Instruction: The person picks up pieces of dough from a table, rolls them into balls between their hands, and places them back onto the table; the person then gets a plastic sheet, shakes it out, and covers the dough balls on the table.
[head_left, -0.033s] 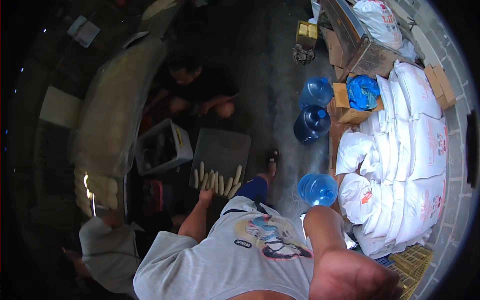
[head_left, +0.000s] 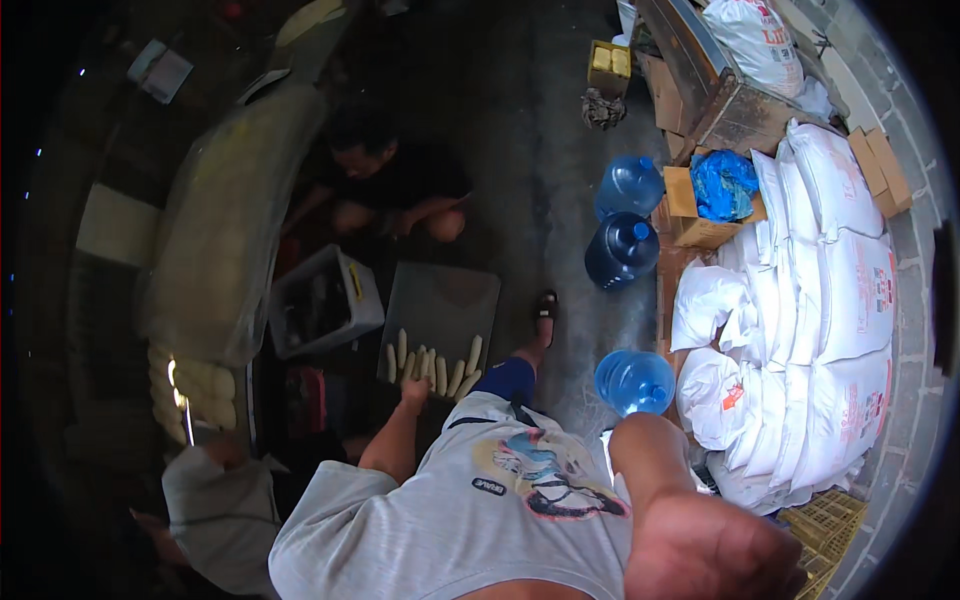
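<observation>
A grey rectangular tray (head_left: pixel 445 300) is in front of me, with a row of several pale, elongated dough-like pieces (head_left: pixel 442 374) along its near side. At the tray's near edge, my left hand (head_left: pixel 414 393) appears closed around the rim; most of its fingers are hidden. My right hand (head_left: pixel 712 545) is raised close at the lower right, with the wrist bent. Its fingers curl away from view, and whether they hold anything is not visible.
Beyond the tray a person in dark clothes (head_left: pixel 405 180) crouches by a white bin (head_left: pixel 350 325). A grey-sleeved person (head_left: pixel 222 510) stands at my left near rounded pale pieces (head_left: pixel 205 380). Blue water jugs (head_left: pixel 636 382) and stacked white sacks (head_left: pixel 850 290) line the right side.
The view has shifted slightly. My left hand stays at the tray's edge, and the dough-like pieces keep their arrangement. My right hand remains raised.
</observation>
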